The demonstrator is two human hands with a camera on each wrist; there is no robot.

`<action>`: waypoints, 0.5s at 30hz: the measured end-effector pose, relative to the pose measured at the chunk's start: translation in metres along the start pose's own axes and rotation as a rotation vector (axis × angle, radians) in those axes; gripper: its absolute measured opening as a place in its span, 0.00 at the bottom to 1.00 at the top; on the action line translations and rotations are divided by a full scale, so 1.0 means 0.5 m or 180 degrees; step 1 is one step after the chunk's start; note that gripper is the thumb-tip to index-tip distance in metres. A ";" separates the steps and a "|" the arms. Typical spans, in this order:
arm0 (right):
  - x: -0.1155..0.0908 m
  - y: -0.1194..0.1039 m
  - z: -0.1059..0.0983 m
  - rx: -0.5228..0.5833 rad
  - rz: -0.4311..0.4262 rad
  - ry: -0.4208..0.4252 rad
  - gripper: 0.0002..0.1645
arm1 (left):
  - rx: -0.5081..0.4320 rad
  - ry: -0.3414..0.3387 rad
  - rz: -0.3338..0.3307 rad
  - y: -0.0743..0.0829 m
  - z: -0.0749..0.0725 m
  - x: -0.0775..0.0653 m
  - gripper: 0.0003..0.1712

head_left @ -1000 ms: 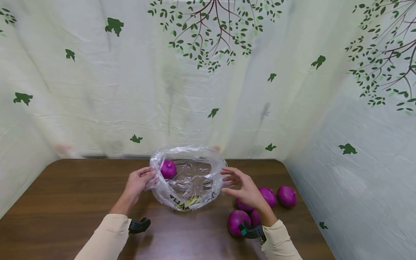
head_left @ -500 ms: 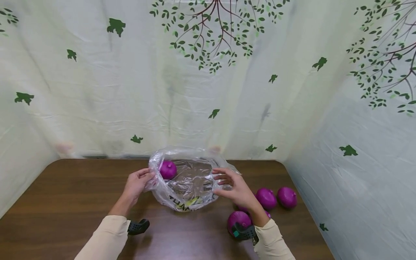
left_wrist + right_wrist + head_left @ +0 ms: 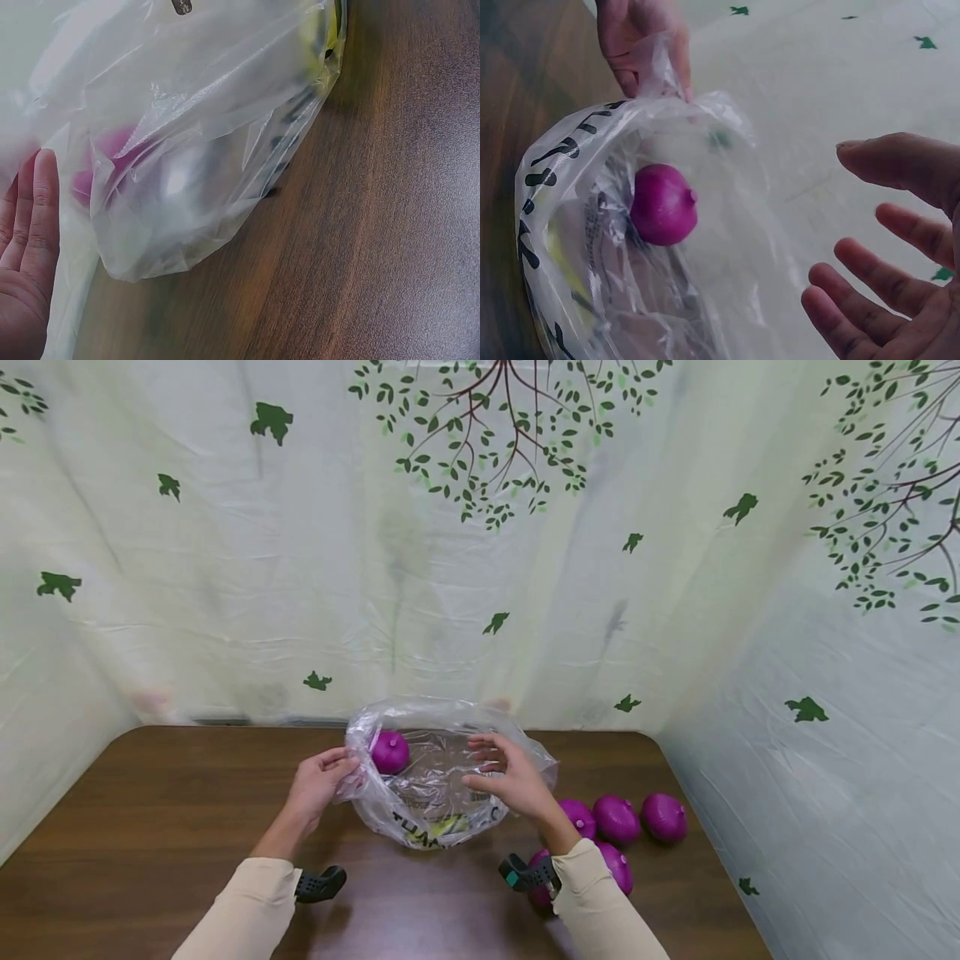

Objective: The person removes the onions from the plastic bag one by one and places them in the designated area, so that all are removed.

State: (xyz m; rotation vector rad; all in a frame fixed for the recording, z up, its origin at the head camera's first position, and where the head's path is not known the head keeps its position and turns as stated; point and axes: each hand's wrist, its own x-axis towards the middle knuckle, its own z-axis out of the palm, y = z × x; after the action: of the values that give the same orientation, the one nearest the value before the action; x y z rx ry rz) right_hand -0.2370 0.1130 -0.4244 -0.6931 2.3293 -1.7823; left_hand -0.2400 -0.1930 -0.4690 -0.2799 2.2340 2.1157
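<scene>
A clear plastic bag (image 3: 431,714) with black lettering stands on the table with its mouth spread wide. Inside, toward its left side, lies one purple onion (image 3: 664,204). My left hand (image 3: 315,785) pinches the left edge of the bag between thumb and fingers. Over the right part of the bag's mouth is my right hand (image 3: 513,781), its fingers spread apart and holding nothing. In the right wrist view, its thumb and fingers are well apart from the onion. Through the film, the left wrist view shows the onion only blurred.
Several more purple onions (image 3: 617,820) lie on the brown wooden table (image 3: 187,810), right of the bag. My right forearm partly covers some of them. Behind the table hangs a pale curtain (image 3: 337,568) with leaf prints, and another closes off the right side.
My right hand has moved left, from beside the bag's right edge to over its mouth. The bag's right edge now spreads farther right. My left hand keeps its hold.
</scene>
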 end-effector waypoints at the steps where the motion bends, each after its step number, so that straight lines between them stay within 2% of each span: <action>1: 0.007 0.003 0.005 0.0010 0.0039 0.0025 0.32 | -0.0018 -0.0003 0.0005 0.000 0.000 0.000 0.30; 9: 0.065 0.038 0.043 0.0296 0.0256 0.0116 0.33 | -0.0067 -0.0034 0.0008 0.002 -0.004 -0.003 0.30; 15: 0.093 0.048 0.068 0.0282 0.0393 0.0162 0.33 | -0.0057 -0.0019 0.0017 0.002 -0.006 -0.003 0.29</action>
State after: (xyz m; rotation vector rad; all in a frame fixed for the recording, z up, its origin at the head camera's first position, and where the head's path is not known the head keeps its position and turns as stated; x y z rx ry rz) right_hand -0.2721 0.0676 -0.4490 -0.4858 2.2545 -1.8556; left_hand -0.2382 -0.1956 -0.4677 -0.2685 2.2161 2.1374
